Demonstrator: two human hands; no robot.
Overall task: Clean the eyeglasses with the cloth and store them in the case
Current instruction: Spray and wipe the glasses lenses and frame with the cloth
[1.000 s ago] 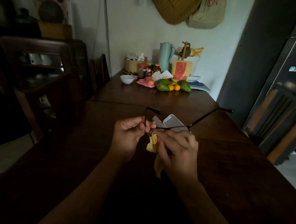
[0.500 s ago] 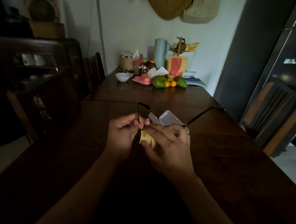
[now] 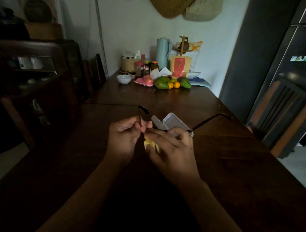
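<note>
My left hand (image 3: 124,137) pinches the eyeglasses (image 3: 209,120) at the frame, right hand (image 3: 171,153) grips the yellow cloth (image 3: 151,145) against them, case (image 3: 171,122) lying open just behind on the surface (image 3: 235,165).

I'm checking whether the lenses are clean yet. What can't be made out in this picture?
Head view, dim light:
Lenses of the eyeglasses: hidden behind the left hand, right hand and yellow cloth.
Cloth: mostly covered by the right hand.
Case: near part hidden behind the right hand.
</note>
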